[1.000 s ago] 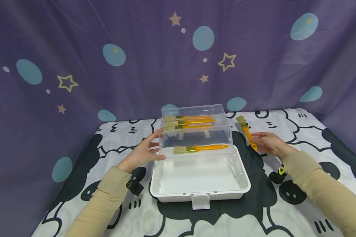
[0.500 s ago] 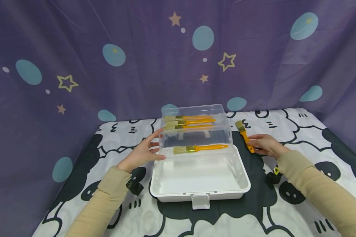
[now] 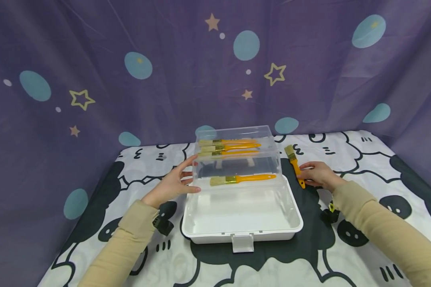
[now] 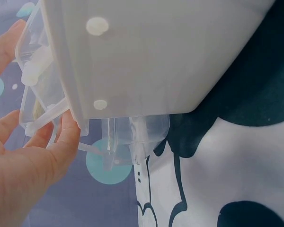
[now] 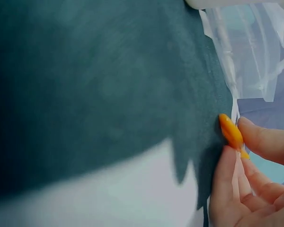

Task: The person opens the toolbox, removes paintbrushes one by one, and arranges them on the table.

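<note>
My left hand (image 3: 173, 184) spreads its fingers along the left side of the clear trays (image 3: 230, 167) of a white storage box (image 3: 294, 219). In the left wrist view its fingertips touch the tray edges and a hinge arm (image 4: 48, 116). Farther right, my right hand (image 3: 319, 174) pinches the yellow-orange handle of a paintbrush (image 3: 293, 159) near its end, with the bristles pointing away. The right wrist view shows only the handle end (image 5: 231, 131) between thumb and fingers. Another paintbrush (image 3: 251, 178) lies across the lower tray, and several paintbrushes (image 3: 233, 148) lie in the upper one.
The box's base opens toward me, with a clear latch (image 3: 242, 243) on its front. It stands on a black and white patterned cloth (image 3: 265, 275). Behind hangs a purple curtain (image 3: 186, 91) with stars and dots.
My right hand has moved left, closer to the box, carrying the paintbrush, which now points a little more straight away from me. My left hand and the box keep their places.
</note>
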Tool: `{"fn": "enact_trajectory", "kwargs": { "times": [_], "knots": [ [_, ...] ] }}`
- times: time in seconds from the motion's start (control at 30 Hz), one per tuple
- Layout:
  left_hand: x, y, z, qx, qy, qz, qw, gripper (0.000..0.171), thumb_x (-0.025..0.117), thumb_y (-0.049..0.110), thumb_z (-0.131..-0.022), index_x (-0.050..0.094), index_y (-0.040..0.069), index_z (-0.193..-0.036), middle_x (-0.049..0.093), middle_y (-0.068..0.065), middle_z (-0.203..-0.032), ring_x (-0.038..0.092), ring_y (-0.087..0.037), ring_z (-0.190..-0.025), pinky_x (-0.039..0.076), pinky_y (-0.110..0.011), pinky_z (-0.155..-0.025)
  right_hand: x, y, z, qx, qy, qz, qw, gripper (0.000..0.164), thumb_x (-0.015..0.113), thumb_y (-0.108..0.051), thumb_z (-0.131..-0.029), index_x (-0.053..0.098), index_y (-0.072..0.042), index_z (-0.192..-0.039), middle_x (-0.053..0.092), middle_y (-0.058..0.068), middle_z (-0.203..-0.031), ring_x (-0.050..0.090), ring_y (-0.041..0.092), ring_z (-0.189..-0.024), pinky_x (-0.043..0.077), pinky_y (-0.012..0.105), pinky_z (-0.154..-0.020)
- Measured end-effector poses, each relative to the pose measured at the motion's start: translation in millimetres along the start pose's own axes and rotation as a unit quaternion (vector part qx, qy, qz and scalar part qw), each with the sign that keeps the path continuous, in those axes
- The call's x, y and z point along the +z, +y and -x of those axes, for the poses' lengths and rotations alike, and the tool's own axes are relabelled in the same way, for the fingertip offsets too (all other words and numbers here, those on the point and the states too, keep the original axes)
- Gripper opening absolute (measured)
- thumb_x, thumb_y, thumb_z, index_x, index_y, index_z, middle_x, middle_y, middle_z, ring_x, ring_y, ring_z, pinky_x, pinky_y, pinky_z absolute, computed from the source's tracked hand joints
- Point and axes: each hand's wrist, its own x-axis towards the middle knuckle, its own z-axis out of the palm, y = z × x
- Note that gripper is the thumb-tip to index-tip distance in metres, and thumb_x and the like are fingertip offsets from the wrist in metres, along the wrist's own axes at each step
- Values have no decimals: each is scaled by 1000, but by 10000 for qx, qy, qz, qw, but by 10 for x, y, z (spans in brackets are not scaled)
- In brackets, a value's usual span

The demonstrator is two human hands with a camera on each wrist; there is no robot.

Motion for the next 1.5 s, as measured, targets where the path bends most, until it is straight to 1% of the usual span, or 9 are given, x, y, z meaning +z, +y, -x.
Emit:
{"fn": "enact_trajectory", "kwargs": {
  "times": [0.1,0.17,0.37,0.63,0.77,1.0,1.2,1.3,1.5],
  "knots": [
    [0,1,-3,-5,2,-19,10000,99,78,7,-77,19,40,-149,24,-4,-151,34,-32,-135,39,-41,-112,-6,10,-13,-168,71,123,9998,61,77,-17,-79,48,7,-127,56,16,-105,60,9,-77,60,22,-69],
    [0,2,-3,-10,1,-21,10000,99,78,7,-78,18,40,-149,24,-3,-152,34,-32,-135,39,-41,-112,-7,11,-8,-279,82,220,9993,61,78,-16,-77,49,8,-125,58,15,-102,60,8,-76,60,22,-67],
    [1,4,-5,-39,1,-20,10000,99,78,7,-78,18,40,-150,24,-3,-152,34,-32,-135,39,-41,-112,26,-4,13,-416,172,558,9974,56,74,-13,-81,48,9,-126,61,15,-102,60,7,-73,58,23,-64],
    [7,13,-5,-47,32,-46,10000,99,78,7,-77,19,40,-150,24,-3,-151,35,-32,-135,40,-41,-111,21,2,-13,-474,440,1030,9926,49,74,-11,-81,53,8,-121,62,12,-95,57,9,-69,56,22,-59],
    [7,6,3,-71,36,-33,10000,99,78,7,-77,19,40,-149,25,-3,-151,34,-32,-135,40,-41,-111,5,19,-22,-527,445,1083,9917,49,74,-11,-80,53,8,-120,62,11,-94,57,8,-67,56,22,-58],
    [5,-9,-3,28,21,-38,10000,100,77,5,-77,18,36,-151,24,-7,-152,34,-35,-135,39,-43,-112,-38,28,-11,-568,374,1191,9906,53,76,-16,-80,53,8,-120,63,12,-93,58,9,-68,57,23,-59],
    [11,-6,-6,-15,30,-38,10000,99,78,6,-77,18,36,-151,24,-7,-152,34,-35,-135,39,-43,-112,-83,30,-4,-588,331,1160,9910,56,77,-20,-79,53,8,-121,63,8,-90,57,10,-69,56,23,-59],
    [16,-1,-5,-34,50,-34,10000,99,78,6,-77,18,36,-151,24,-7,-152,34,-35,-135,39,-43,-112,-95,21,0,-564,361,1163,9910,57,76,-21,-80,53,8,-123,62,10,-92,58,13,-73,56,23,-62],
    [11,3,-4,-23,53,-63,10000,99,77,5,-77,18,36,-151,24,-7,-152,34,-34,-135,39,-42,-112,-118,-18,8,-420,374,1079,9926,57,71,-23,-85,49,5,-130,60,17,-107,60,17,-86,58,26,-72]
  ]
}}
